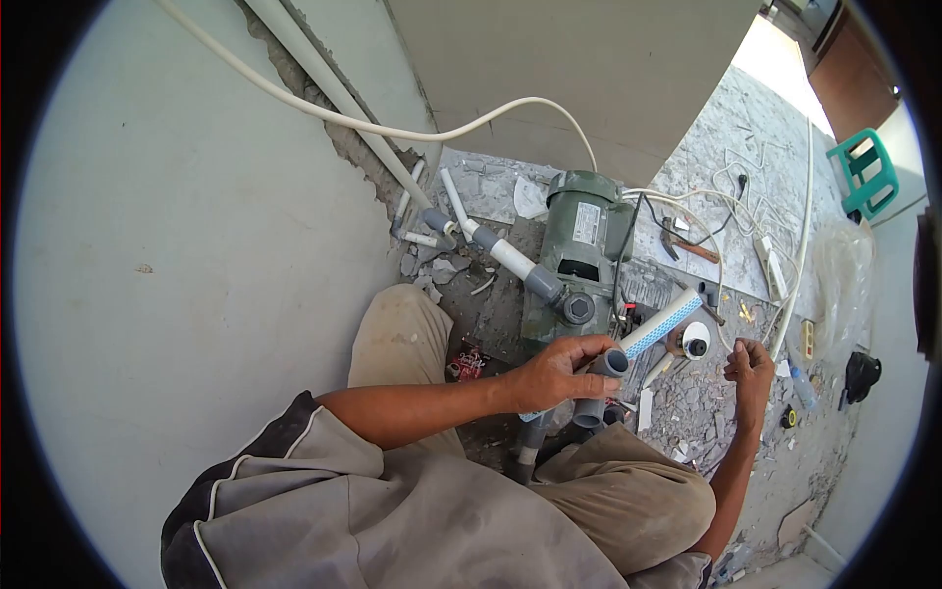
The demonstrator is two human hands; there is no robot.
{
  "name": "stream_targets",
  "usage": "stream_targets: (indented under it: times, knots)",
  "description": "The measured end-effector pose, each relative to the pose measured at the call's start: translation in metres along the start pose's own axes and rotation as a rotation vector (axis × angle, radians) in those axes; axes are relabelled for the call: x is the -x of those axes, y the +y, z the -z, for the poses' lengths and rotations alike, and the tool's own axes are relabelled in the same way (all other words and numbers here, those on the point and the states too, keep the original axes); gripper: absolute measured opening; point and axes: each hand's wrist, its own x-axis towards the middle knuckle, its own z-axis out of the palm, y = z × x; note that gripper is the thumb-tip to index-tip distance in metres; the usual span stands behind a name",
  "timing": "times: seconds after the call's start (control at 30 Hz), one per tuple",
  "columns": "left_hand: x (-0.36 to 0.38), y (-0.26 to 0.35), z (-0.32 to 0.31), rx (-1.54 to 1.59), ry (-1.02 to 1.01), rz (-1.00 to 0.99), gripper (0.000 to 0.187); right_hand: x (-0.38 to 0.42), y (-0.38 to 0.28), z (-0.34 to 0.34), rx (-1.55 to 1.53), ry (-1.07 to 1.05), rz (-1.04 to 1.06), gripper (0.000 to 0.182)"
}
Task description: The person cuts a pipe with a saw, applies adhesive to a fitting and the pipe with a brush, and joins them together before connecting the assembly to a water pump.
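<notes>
My left hand (574,375) is closed around a grey PVC pipe fitting (615,363), its round opening facing up. Behind it slants a white pipe with blue print (663,323); whether the two are joined is hidden. My right hand (751,371) hangs to the right, fingertips curled together; anything in them is too small to make out. Between the hands stands a small can with a black cap (696,346). In front of my knees sits a green water pump (581,231), with a grey elbow and white pipe (512,259) attached.
A hammer (693,247), cables, and a power strip (770,267) lie right of the pump. Rubble (432,267) lines the left wall's foot. A black tape roll (788,417), plastic bottle (805,389) and black bag (862,375) are at right; a green stool (869,174) stands beyond.
</notes>
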Motion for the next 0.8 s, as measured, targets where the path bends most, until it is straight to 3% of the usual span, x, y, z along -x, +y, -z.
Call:
stream_targets:
  times: [0.17, 0.2, 0.3, 0.33, 0.5, 0.7, 0.8]
  knots:
    - [0.036, 0.017, 0.033, 0.010, 0.129, -0.067, 0.044, 0.008, -0.089, -0.028, 0.030, -0.181, 0.102, 0.029]
    - [0.042, 0.019, 0.035, 0.036, 0.174, -0.076, 0.043, 0.011, -0.109, -0.041, 0.028, -0.294, 0.131, 0.032]
    - [0.050, 0.015, 0.043, 0.146, 0.263, -0.207, 0.044, 0.028, -0.173, -0.099, 0.071, -0.618, 0.132, 0.047]
    - [0.054, 0.016, 0.047, 0.190, 0.248, -0.181, 0.043, 0.034, -0.191, -0.124, 0.099, -0.687, 0.216, 0.049]
    - [0.072, 0.036, 0.047, 0.243, 0.374, -0.297, 0.039, 0.054, -0.234, -0.233, -0.066, -0.994, 0.084, 0.041]
    - [0.113, 0.039, 0.080, 0.266, 0.463, -0.336, 0.033, 0.052, -0.263, -0.318, -0.168, -0.925, -0.039, 0.030]
    - [0.129, 0.038, 0.092, 0.276, 0.580, -0.374, 0.031, 0.054, -0.276, -0.352, -0.005, -0.884, 0.104, 0.035]
